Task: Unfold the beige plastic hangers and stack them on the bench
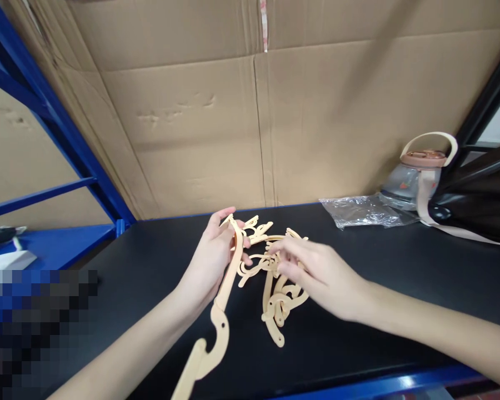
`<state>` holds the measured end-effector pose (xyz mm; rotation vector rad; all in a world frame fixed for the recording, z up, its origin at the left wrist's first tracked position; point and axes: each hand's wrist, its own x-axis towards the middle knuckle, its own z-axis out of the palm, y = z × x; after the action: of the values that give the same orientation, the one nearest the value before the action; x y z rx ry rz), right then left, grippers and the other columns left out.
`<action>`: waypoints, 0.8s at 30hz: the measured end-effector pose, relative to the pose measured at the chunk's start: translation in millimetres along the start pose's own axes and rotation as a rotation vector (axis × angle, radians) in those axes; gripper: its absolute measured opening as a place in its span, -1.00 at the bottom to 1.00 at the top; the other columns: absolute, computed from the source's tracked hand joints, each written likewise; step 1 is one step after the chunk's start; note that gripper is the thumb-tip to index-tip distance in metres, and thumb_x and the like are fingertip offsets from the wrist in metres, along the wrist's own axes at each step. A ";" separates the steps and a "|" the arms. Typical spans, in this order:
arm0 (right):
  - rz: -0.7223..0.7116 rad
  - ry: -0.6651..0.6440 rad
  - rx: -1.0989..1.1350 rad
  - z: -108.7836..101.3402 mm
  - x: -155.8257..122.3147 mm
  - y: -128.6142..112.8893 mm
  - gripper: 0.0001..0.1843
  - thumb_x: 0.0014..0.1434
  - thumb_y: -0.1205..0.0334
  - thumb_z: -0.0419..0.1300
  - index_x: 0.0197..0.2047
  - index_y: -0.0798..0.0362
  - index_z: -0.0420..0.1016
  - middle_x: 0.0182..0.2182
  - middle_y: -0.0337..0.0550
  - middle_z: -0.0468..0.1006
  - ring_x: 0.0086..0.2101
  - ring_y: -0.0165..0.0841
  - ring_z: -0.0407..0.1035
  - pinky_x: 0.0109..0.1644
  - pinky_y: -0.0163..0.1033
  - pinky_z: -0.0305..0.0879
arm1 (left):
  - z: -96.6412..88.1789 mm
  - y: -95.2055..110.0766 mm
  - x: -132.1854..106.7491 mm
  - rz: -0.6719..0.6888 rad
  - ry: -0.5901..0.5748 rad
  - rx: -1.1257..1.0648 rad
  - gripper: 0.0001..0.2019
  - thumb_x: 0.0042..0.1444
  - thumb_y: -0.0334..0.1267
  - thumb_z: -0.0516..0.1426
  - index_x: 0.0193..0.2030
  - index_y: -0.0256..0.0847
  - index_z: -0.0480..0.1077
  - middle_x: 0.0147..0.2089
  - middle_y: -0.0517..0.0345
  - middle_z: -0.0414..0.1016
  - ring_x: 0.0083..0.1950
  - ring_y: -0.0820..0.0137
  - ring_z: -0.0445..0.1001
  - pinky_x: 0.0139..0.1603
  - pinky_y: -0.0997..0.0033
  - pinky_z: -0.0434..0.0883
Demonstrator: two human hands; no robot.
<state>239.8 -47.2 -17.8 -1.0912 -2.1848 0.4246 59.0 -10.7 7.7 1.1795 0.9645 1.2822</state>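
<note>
My left hand [210, 258] is closed on a long flat beige wooden cut-out piece [220, 311] that slants down toward the table's front edge. My right hand [316, 272] rests on a loose pile of similar curly beige wooden pieces [275, 289] on the black table top [358, 333]. Its fingers are bent and pinch at pieces in the pile near the left hand's fingertips. Which piece they grip is hidden.
Brown cardboard [254, 122] walls off the back. A blue metal rack frame [66, 144] stands at the left. At the right lie a crumpled clear plastic bag [362, 211], a lidded bottle with a beige strap [420, 172] and a black bag [479, 200].
</note>
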 end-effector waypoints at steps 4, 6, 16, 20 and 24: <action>0.178 -0.307 0.583 11.6 -17.5 -31.9 -0.62 0.31 -0.06 -0.05 -0.14 0.05 0.40 -0.28 -0.18 0.49 -0.27 -0.38 0.38 -0.17 -0.30 0.30 | 5.8 -8.5 -2.7 0.185 0.101 -0.010 -0.75 0.12 -0.46 -0.01 -0.07 -0.12 0.18 -0.33 0.30 0.25 -0.52 0.59 0.37 -0.53 0.57 0.45; 0.243 -0.334 0.779 17.0 -21.0 -36.4 -0.67 0.27 -0.03 0.05 -0.18 0.08 0.40 -0.28 -0.16 0.49 -0.25 -0.39 0.38 -0.18 -0.33 0.29 | 9.9 -9.1 -6.2 0.250 0.105 0.046 -0.79 0.16 -0.42 -0.02 -0.08 -0.10 0.16 -0.36 0.32 0.26 -0.50 0.56 0.41 -0.48 0.53 0.46; 0.236 -0.173 0.675 12.4 -2.8 4.6 -0.70 0.29 0.04 0.02 -0.35 0.09 0.32 -0.51 -0.31 0.25 -0.51 -0.49 0.26 -0.45 -0.40 0.23 | -24.9 -2.4 22.1 0.733 -0.028 0.765 -0.74 0.18 -0.46 -0.11 -0.24 -0.20 0.38 -0.20 0.14 0.43 -0.15 0.39 0.44 -0.03 0.29 0.36; 0.212 -0.085 0.431 -3.9 7.3 20.3 -0.69 0.29 0.03 0.01 -0.34 0.08 0.34 -0.50 -0.30 0.23 -0.49 -0.47 0.19 -0.44 -0.37 0.17 | -31.4 11.1 23.9 0.737 -0.211 0.864 -0.66 0.12 -0.47 -0.16 -0.34 -0.21 0.43 -0.17 0.12 0.53 -0.02 0.30 0.45 0.13 0.13 0.28; 0.152 -0.088 0.317 -13.9 10.0 20.7 -0.71 0.30 0.09 -0.01 -0.32 0.10 0.38 -0.45 -0.27 0.31 -0.43 -0.44 0.19 -0.36 -0.33 0.15 | -19.0 11.4 10.0 0.997 -0.277 1.318 -0.77 0.15 -0.28 0.02 -0.09 -0.19 0.41 -0.05 0.08 0.51 0.06 0.18 0.39 0.29 -0.14 -0.03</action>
<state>257.0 -26.8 -14.7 -1.0791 -2.0259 0.8690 39.2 0.3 16.5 3.0451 1.0219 1.0304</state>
